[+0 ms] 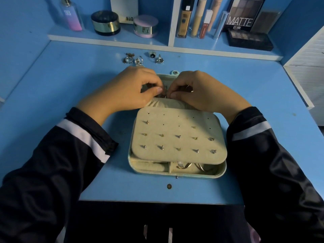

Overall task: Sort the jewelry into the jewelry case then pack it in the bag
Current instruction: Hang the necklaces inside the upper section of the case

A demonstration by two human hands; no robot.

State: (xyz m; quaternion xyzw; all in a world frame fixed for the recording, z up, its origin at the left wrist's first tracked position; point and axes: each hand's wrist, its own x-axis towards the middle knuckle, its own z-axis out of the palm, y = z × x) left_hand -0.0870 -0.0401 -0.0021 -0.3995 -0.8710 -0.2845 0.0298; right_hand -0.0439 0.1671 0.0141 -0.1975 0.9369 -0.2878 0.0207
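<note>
The jewelry case (177, 174) lies open at the centre of the table (70, 76). The left grip (133, 88) and right grip (198, 90) both pinch a small metal piece (164, 93) over the case's far half. Risk: a slip would likely drop the piece onto the table. A sleeve could also brush the studs (178, 136) on the near panel.

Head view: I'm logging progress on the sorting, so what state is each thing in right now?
Jewelry case, open on the desk.
Earring panel, lying over the case, lower rows studded, top row mostly bare.
Loose rings, on the desk beyond the case.
Left hand, pinching a small piece over the case's far half.
Right hand, pinching the same piece.
</note>
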